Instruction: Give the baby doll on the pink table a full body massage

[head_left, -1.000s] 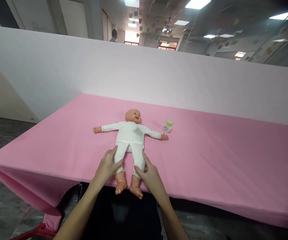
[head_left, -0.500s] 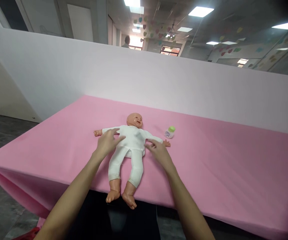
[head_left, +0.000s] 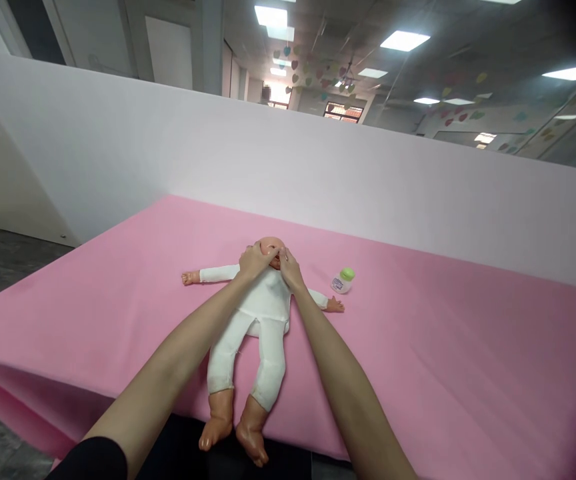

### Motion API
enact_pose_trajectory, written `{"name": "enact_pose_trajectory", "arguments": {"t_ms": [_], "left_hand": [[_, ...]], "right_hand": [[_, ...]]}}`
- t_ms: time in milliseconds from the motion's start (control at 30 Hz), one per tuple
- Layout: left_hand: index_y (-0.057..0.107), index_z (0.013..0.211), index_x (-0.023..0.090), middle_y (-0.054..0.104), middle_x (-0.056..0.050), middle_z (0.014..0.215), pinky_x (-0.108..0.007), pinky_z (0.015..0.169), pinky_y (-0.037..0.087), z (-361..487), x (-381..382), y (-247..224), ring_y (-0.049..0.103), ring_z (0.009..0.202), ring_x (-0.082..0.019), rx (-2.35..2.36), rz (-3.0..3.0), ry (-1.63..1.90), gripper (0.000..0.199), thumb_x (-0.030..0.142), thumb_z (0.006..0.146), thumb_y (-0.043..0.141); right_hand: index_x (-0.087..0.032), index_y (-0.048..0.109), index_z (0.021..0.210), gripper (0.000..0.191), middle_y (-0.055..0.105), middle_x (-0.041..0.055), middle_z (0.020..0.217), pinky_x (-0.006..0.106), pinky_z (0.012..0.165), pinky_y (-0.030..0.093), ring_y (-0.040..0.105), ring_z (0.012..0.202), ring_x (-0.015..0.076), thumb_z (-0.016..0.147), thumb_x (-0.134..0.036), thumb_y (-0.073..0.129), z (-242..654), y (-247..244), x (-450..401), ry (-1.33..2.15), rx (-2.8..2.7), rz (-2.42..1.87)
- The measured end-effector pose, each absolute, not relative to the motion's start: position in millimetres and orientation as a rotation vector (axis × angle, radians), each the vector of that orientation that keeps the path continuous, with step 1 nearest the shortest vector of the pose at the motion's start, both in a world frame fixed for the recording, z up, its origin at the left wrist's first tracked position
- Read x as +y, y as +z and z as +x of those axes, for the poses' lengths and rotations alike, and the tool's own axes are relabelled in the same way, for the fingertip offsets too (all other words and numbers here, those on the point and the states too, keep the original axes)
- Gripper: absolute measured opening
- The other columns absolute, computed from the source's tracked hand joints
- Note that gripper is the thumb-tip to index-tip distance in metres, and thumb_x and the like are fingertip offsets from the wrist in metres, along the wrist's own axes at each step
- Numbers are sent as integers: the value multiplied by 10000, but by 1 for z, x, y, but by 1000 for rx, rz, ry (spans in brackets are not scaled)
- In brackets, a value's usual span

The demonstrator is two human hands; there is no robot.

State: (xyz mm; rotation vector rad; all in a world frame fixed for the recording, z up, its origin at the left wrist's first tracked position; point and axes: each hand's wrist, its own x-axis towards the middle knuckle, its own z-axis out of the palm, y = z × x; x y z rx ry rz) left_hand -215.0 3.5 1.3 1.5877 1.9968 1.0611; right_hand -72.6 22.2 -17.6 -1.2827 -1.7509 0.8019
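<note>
A baby doll (head_left: 267, 299) in a white cloth suit lies on its back, arms spread and feet over the table's near edge. My left hand (head_left: 255, 261) cups one side of the doll's head, its thumb laid across the face. On the opposite cheek rests my right hand (head_left: 291, 271), fingers curved round the side and thumb near the doll's mouth. Both hands hide most of the lower face. A small clear jar (head_left: 341, 283) with a green lid stands by the doll's outstretched hand on the right.
Pink cloth (head_left: 433, 333) covers the table and hangs over its front edge. A white partition (head_left: 358, 180) rises along the back. At far left is a door (head_left: 8, 180). Beyond the partition, a person's head shows near a bright window.
Both my hands have moved up from beside the doll's torso to its head and now hold its face from both sides. The jar stays beside the doll.
</note>
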Motion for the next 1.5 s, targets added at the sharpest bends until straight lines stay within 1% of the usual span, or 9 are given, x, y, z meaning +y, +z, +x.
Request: {"name": "enact_pose_trajectory", "arguments": {"t_ms": [367, 533, 733, 833, 933, 1133, 1233, 1400, 1500], "left_hand": [[589, 1281, 183, 709, -195, 1259, -421, 957, 472, -230, 3, -14, 654, 1191, -349, 1854, 1618, 1074, 543, 601, 1033, 347], [549, 1342, 182, 677, -203, 1335, -417, 981, 469, -229, 3, -13, 641, 1233, -342, 1822, 1610, 1032, 550, 590, 1039, 338], [415, 1526, 130, 518, -275, 1515, -520, 1066, 424, -221, 0, -1, 531, 1371, -430, 1923, 1522, 985, 794, 708, 982, 385], [368, 1574, 133, 440, -246, 1591, -530, 1134, 377, -208, -6, 16, 426, 1461, -418, 1940, 1652, 1119, 748, 605, 1002, 454], [430, 1543, 147, 466, -191, 1590, -459, 1203, 329, -179, -13, 36, 395, 1494, -338, 1721, 1883, 1343, 636, 512, 1026, 487], [670, 1235, 158, 711, -172, 1254, -405, 1051, 501, -92, -11, 46, 688, 1131, -281, 1098, 1467, 1157, 373, 442, 1005, 590], [611, 1271, 99, 667, -226, 1324, -370, 967, 561, -55, -4, 36, 724, 1057, -262, 937, 905, 964, 448, 471, 1042, 508], [529, 1382, 74, 542, -216, 1511, -263, 1053, 520, -23, 7, 16, 602, 1331, -218, 772, 491, 1017, 556, 504, 1088, 336], [532, 1407, 100, 546, -199, 1513, -285, 1074, 521, -16, 9, 8, 563, 1383, -227, 709, 428, 1031, 591, 545, 1079, 322]], "right_hand": [[-280, 506, 1535, 666, 774, 113, 1096, 462, 953, 511, 707, 1066, 357, 1024, -683, 361, -89, -10, 14, 505, -1873, -1445], [-282, 481, 1553, 687, 746, 117, 1225, 464, 1022, 484, 677, 1175, 358, 1018, -697, 367, -88, -14, 12, 541, -1822, -1442], [-259, 459, 1557, 692, 626, 112, 1461, 460, 1125, 424, 582, 1347, 327, 1017, -684, 374, -79, -14, 14, 680, -1792, -1433], [-237, 511, 1507, 678, 592, 117, 1503, 451, 1135, 416, 562, 1365, 305, 1026, -682, 334, -68, -9, 16, 675, -1767, -1427], [-226, 663, 1303, 558, 707, 115, 1335, 429, 1057, 475, 650, 1213, 284, 1055, -586, 314, -42, 2, 15, 546, -1769, -1378], [-171, 723, 1175, 404, 760, 128, 1194, 372, 992, 513, 698, 1071, 253, 1011, -372, 414, 56, 16, 11, 213, -1683, -1397], [-125, 695, 1271, 462, 705, 171, 1323, 435, 1099, 454, 639, 1232, 287, 1005, -304, 362, 98, 7, 10, 41, -1680, -1555], [-67, 544, 1476, 587, 516, 196, 1561, 451, 1213, 362, 462, 1469, 275, 1059, -385, 280, 124, -18, 9, 183, -1877, -1580], [-99, 498, 1526, 642, 448, 156, 1621, 438, 1233, 344, 405, 1515, 253, 1075, -466, 224, 125, -30, 9, 272, -1881, -1561]]}}
